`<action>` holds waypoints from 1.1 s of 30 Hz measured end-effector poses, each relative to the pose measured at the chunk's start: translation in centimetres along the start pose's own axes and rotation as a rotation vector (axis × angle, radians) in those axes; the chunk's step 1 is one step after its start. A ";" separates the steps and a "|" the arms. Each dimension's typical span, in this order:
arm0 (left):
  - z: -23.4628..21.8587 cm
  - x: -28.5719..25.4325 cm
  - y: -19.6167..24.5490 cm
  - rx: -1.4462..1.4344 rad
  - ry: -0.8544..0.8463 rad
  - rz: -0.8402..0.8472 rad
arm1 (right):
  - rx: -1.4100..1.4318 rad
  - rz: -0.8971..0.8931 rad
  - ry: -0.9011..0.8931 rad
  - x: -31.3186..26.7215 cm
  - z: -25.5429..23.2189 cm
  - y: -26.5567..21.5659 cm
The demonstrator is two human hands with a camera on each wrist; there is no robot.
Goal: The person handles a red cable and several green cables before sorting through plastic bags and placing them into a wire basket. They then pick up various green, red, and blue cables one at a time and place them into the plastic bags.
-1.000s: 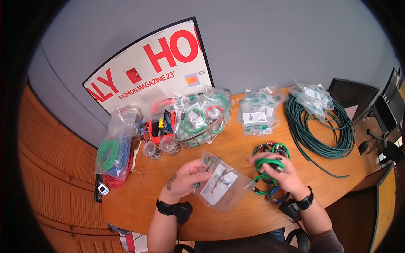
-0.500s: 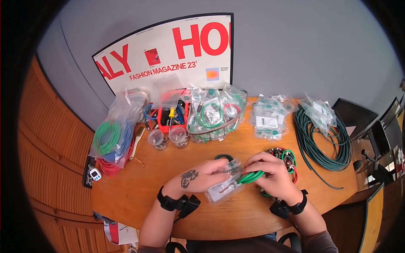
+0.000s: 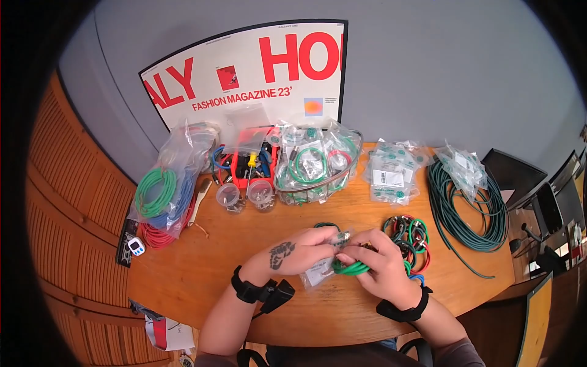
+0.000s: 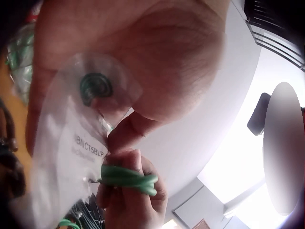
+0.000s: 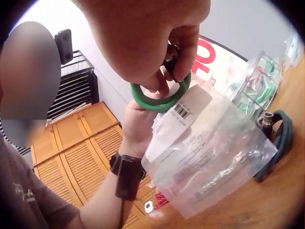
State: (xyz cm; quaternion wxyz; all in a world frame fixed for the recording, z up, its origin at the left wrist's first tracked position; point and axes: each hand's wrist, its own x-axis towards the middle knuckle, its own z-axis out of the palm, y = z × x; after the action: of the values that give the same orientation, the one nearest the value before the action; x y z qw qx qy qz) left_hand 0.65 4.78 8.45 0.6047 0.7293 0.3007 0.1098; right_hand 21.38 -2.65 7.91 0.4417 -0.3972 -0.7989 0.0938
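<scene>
My left hand (image 3: 296,254) pinches a clear plastic bag (image 5: 209,157) with a white printed label, its lower part hanging over the table in the right wrist view. Close against the bag's upper edge, my right hand (image 3: 391,272) grips a small coiled green cable (image 3: 350,267). A dark metal connector (image 5: 170,59) shows between the right fingers. In the left wrist view the cable coil (image 4: 128,179) sits right beside the bag. Behind the hands lies a dark green cable coil (image 5: 284,143) with a metal connector. Right of my right hand is a pile of coloured cables (image 3: 416,235).
Along the back stand a wire basket (image 3: 327,188) of bagged cables, a red bin (image 3: 243,182) with a yellow-handled screwdriver, and clear cups (image 3: 261,194). Flat bags (image 3: 391,177) and a big dark cable coil (image 3: 471,220) lie right; bagged coils (image 3: 156,192) lie left.
My right hand has brought the green cable left from above the cable pile to the bag's edge. The left hand has moved slightly right and turned, back of the hand upward. The head view has shifted.
</scene>
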 end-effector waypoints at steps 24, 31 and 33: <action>2.2 -1.0 2.4 0.295 0.305 0.132 | -0.213 0.072 -0.182 -1.4 -1.8 -2.0; 2.9 -0.7 2.2 0.253 0.375 0.223 | -0.318 -0.103 -0.181 -2.0 -1.6 -0.7; 3.2 -0.2 1.7 0.436 0.419 0.333 | -0.237 -0.051 -0.332 -1.7 -1.5 -1.0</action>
State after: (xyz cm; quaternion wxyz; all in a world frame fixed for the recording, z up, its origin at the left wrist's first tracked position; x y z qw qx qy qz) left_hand 2.71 1.90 9.31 0.3334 0.8421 0.3114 0.2877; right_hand 22.55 -4.84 8.22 0.2564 -0.4050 -0.8761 0.0521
